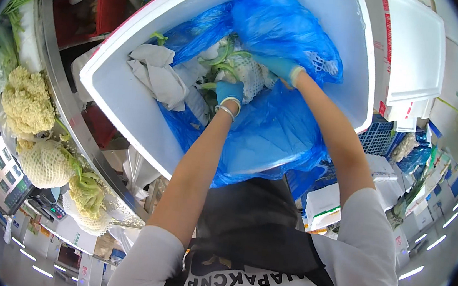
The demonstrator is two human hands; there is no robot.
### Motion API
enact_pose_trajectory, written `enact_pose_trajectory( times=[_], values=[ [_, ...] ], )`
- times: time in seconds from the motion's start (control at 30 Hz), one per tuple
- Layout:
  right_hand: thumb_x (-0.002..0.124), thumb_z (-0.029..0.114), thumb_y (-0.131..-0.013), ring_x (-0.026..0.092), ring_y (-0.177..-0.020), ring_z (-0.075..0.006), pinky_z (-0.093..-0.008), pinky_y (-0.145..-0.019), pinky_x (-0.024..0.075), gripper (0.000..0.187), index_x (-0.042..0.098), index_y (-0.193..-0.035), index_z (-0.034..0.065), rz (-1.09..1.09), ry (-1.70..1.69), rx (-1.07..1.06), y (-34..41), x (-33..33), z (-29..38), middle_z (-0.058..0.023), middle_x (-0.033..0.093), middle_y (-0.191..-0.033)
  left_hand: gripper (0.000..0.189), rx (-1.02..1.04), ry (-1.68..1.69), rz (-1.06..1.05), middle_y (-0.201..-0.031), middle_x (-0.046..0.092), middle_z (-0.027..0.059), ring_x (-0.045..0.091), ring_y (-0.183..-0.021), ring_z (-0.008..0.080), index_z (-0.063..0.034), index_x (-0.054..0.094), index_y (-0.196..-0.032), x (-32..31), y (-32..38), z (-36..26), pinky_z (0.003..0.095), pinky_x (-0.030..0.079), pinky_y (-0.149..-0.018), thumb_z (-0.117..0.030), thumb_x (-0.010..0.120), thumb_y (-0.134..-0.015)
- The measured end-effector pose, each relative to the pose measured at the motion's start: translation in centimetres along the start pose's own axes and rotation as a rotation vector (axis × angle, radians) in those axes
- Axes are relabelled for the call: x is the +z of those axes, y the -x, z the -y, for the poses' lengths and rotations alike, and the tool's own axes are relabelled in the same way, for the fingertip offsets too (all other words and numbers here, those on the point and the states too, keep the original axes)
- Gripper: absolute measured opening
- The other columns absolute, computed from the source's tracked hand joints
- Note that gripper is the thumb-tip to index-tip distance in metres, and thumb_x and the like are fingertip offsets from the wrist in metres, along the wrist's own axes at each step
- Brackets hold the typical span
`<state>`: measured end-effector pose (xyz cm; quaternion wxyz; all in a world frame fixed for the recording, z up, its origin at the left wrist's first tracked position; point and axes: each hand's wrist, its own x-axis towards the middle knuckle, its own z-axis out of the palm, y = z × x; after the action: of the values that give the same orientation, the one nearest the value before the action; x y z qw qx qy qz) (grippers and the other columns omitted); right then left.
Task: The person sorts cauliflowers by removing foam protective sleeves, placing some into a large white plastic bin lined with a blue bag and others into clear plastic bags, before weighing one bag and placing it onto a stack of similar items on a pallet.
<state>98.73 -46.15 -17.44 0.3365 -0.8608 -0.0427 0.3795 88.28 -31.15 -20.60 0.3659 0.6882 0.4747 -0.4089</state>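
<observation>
In front of me a white foam box (130, 105) holds a blue plastic bag (281, 119) with cauliflowers inside. My left hand (230, 91), in a blue glove, curls at the near left side of a cauliflower in a white foam net (247, 76). On its right side my right hand (280, 69), also gloved, grips the net, with its fingers along the top and its thumb below. Green leaf stems (225, 61) stick out left of the netted head. Crumpled white paper (158, 75) lies at the bag's left edge.
On the left, a metal-edged counter (63, 102) carries a bare cauliflower (28, 101) and a netted cauliflower (46, 163). At the right stands another white foam box (418, 50), near a blue plastic crate (376, 135). A screen (0, 171) stands beyond the counter.
</observation>
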Motion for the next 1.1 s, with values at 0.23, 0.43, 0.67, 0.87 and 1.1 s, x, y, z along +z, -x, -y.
enact_pose_trajectory(
  times=[0.23,0.43,0.67,0.87,1.1],
  values=[
    [0.066,0.044,-0.081,0.056,-0.083,-0.0223,-0.0351,-0.074,0.0445,0.05,0.063,-0.114,0.0073,0.033,0.432,0.19,-10.6,5.9,-6.0,-0.0123,0.064,-0.102,0.049,-0.441,1.16,0.681,-0.13,0.047,0.0151,0.046,-0.114,0.0328,-0.009,0.045,-0.125,-1.1,-2.5,9.7,0.0488,0.038,-0.093,-0.038,0.049,-0.087],
    [0.065,0.048,-0.08,0.056,-0.094,-0.0267,-0.0375,-0.083,0.0428,0.053,0.062,-0.115,0.0078,0.162,0.444,0.138,-11.0,6.1,-5.6,-0.0147,0.062,-0.109,0.065,-1.619,2.805,1.173,-0.144,0.035,0.0117,0.031,-0.131,0.0317,-0.0143,0.032,-0.139,-1.4,-3.6,8.4,0.0523,0.026,-0.105,-0.055,0.038,-0.089],
    [0.063,0.052,-0.079,0.055,-0.107,-0.0318,-0.0403,-0.094,0.0409,0.057,0.061,-0.115,0.0084,0.505,0.162,0.102,-6.9,2.5,-3.2,-0.0175,0.06,-0.118,0.067,-0.547,1.687,0.946,-0.148,0.032,0.0118,0.031,-0.133,0.0355,-0.0124,0.035,-0.141,0.9,-1.5,5.2,0.0545,0.025,-0.108,-0.056,0.036,-0.091],
    [0.066,0.036,-0.073,0.06,-0.089,-0.0358,-0.0434,-0.078,0.0479,0.034,0.062,-0.089,0.0063,0.157,0.325,-0.184,-4.3,5.1,-1.5,-0.0182,0.063,-0.093,0.058,-0.404,1.566,0.612,-0.14,0.042,0.014,0.04,-0.126,0.0364,-0.0124,0.042,-0.136,4.8,-1.9,7.8,0.0548,0.03,-0.105,-0.049,0.041,-0.091],
    [0.067,0.022,-0.078,0.057,-0.069,-0.0339,-0.0408,-0.066,0.0482,0.02,0.058,-0.076,0.0042,-0.102,0.305,-0.225,9.6,0.3,8.1,-0.0148,0.054,-0.097,0.044,-0.209,1.724,0.793,-0.117,0.059,0.0169,0.059,-0.105,0.0349,-0.0044,0.051,-0.123,1.4,3.9,9.4,0.0518,0.048,-0.091,-0.015,0.054,-0.08]
  ],
)
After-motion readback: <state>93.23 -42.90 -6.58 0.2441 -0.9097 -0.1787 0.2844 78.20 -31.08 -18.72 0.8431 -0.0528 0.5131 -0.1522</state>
